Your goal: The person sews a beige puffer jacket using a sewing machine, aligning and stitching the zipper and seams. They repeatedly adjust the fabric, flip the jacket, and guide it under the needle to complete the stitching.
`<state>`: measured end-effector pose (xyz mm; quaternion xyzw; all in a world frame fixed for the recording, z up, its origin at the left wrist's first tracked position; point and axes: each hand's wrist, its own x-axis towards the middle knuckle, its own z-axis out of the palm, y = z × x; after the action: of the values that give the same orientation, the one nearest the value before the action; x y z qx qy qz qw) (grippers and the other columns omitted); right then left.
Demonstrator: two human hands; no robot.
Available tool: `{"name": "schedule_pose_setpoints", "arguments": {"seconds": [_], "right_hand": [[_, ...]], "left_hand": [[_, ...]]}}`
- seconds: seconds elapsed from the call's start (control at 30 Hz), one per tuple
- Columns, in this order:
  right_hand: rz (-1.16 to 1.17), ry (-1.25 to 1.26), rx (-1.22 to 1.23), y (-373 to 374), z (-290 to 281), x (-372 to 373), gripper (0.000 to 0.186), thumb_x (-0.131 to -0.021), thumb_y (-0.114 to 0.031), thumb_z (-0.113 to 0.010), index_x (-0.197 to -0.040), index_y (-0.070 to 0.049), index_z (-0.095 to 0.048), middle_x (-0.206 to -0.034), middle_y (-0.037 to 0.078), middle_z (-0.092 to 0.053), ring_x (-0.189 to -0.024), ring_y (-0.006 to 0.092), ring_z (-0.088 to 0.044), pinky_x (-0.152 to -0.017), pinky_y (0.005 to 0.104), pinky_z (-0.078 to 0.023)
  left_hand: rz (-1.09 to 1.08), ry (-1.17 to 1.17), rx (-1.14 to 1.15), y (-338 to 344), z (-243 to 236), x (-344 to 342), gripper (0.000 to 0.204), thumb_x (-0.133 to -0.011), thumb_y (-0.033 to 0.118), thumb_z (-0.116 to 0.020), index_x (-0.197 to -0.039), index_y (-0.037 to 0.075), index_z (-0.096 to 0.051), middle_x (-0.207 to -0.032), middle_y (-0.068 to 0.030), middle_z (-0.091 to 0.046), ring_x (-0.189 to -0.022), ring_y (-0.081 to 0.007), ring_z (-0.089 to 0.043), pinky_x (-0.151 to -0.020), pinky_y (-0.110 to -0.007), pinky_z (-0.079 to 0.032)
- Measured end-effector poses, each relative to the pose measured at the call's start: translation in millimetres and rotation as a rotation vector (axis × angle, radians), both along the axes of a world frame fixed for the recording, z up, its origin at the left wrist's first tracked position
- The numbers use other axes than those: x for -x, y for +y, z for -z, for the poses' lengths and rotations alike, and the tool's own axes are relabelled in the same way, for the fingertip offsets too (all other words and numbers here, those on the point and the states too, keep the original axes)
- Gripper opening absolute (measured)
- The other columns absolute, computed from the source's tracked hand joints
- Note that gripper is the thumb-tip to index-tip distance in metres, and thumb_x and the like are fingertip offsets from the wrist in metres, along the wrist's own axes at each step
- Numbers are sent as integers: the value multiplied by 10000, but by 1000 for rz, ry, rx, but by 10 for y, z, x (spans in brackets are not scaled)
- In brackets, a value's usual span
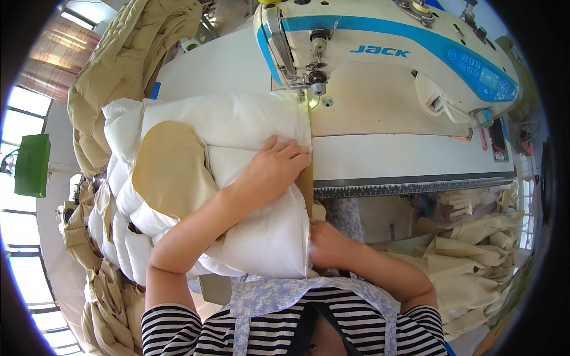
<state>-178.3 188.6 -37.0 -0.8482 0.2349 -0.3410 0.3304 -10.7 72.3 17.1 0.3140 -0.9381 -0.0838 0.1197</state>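
A white quilted, padded garment piece [255,113] lies over the sewing table, its right edge running under the needle area of the sewing machine [380,53]. A rounded tan fabric piece [169,166] rests on top of it. My left hand [282,160] lies on the white padding near that edge, fingers extended and touching it. Nearer to me, my right hand [329,244] is closed at the lower part of the same edge, its fingertips partly hidden by the padding. A narrow tan fabric strip [308,187] shows along the edge between my hands.
A dark measuring ruler [415,185] runs along the table's front edge at the right. Tan fabric pieces [469,261] are heaped below on the right. Tan padded garments [113,89] hang at the far left. A green box [32,165] stands out by the windows.
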Motion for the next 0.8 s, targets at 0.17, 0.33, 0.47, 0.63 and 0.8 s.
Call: {"name": "schedule_pose_setpoints", "arguments": {"seconds": [0.17, 0.33, 0.47, 0.63, 0.8], "right_hand": [[-39, 22, -85, 5, -63, 49, 303, -740, -118, -637, -992, 50, -648, -971, 228, -657, -925, 389, -646, -827, 461, -553], [-21, 43, -88, -43, -99, 49, 306, -737, -106, -646, -1000, 50, -644, -981, 230, -656, -937, 395, -648, -826, 454, -559], [90, -4, -62, -183, -136, 60, 296, -728, -91, -652, -992, 42, -647, -963, 222, -659, -930, 393, -648, -814, 449, -561], [122, 113, 32, -470, -103, 26, 234, -709, -85, -651, -927, 2, -656, -908, 169, -666, -879, 375, -650, -807, 422, -556], [139, 78, 200, -375, 12, -88, 248, -724, -125, -634, -950, -41, -693, -992, 115, -681, -975, 318, -643, -855, 433, -541]], "left_hand": [[-32, -50, -77, -15, -52, -29, 334, -870, 58, -604, -1204, 37, -602, -1173, -127, -647, -1167, -307, -606, -1076, -545, -408], [-52, -130, -96, -69, -38, 1, 284, -952, 124, -593, -1225, 52, -625, -1210, -152, -668, -1154, -310, -622, -1100, -535, -391], [-26, -149, -39, -282, 33, -14, 284, -952, 121, -594, -1224, 46, -626, -1178, -138, -679, -1150, -289, -626, -1104, -530, -389], [39, -5, -1, -696, 59, -36, 211, -950, 110, -585, -1137, 33, -642, -1101, -119, -684, -1079, -272, -637, -1045, -478, -440], [-250, -60, -282, -502, -73, 50, 156, -899, 178, -639, -928, 27, -611, -917, -162, -690, -850, -341, -660, -807, -462, -508]]}}
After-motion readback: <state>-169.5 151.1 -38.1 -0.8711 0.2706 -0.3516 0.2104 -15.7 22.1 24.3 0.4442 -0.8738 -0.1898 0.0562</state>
